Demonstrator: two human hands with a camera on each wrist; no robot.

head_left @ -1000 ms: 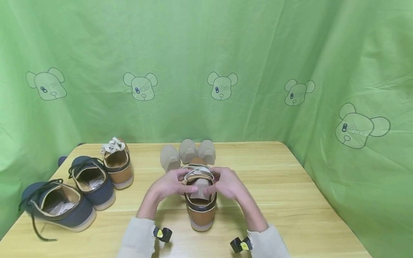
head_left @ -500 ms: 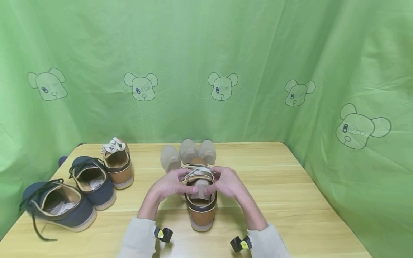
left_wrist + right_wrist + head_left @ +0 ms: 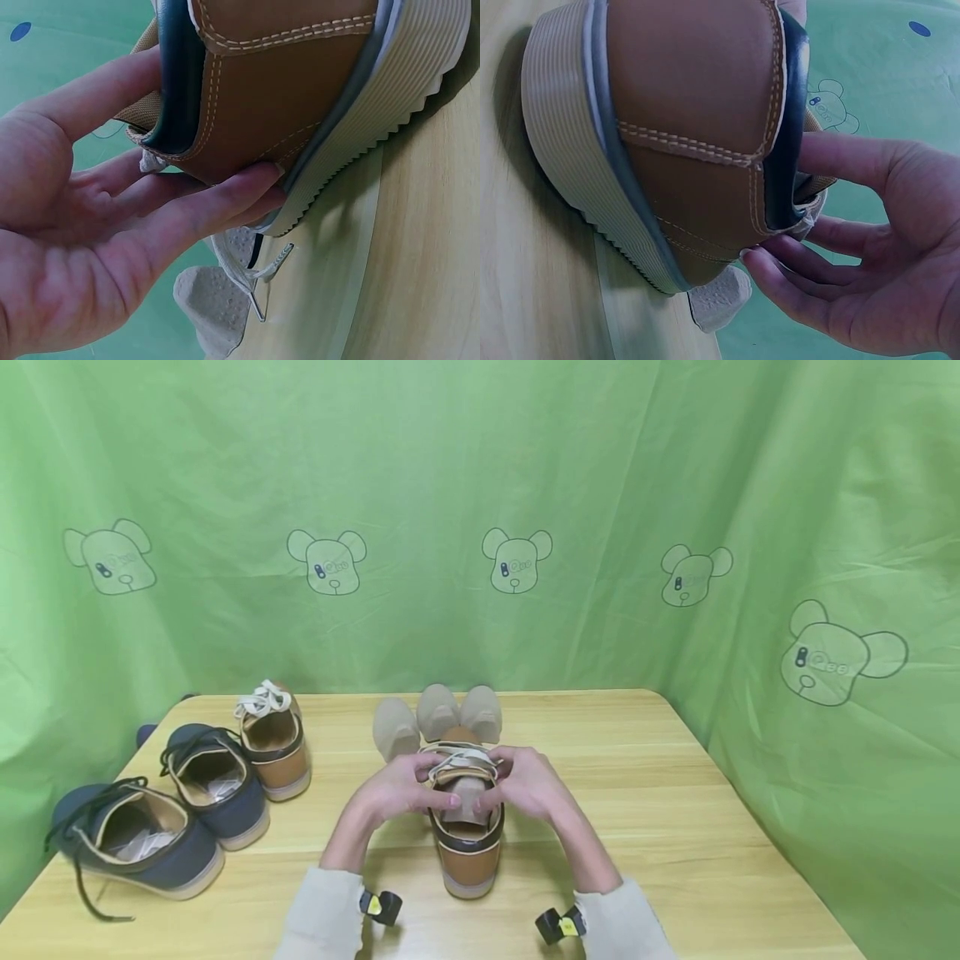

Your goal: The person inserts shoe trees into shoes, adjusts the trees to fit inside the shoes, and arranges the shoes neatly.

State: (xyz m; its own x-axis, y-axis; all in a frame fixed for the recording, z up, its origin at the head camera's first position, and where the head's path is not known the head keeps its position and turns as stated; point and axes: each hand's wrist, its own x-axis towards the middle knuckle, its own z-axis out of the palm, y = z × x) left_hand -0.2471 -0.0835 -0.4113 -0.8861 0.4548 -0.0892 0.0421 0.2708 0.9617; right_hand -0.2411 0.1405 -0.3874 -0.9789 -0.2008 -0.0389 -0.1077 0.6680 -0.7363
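Observation:
A brown lace-up shoe [image 3: 469, 862] with white laces [image 3: 463, 760] stands at mid-table, its heel toward me. A grey moulded shoe insert [image 3: 467, 798] sits inside its opening, under the tongue. From the left side my left hand [image 3: 399, 790] grips the shoe, thumb in the opening against the insert, fingers along the outer side. My right hand [image 3: 529, 787] mirrors it on the right. Both wrist views show thumbs hooked over the dark collar [image 3: 182, 79] and fingertips on the brown leather [image 3: 690, 75]. The insert's front part is hidden in the shoe.
Several similar grey inserts [image 3: 438, 712] lie just beyond the shoe's toe. Along the table's left side stand another brown shoe [image 3: 282, 770] and two navy shoes [image 3: 243, 814] with dark laces. A green curtain [image 3: 420, 635] surrounds the wooden table [image 3: 637, 860].

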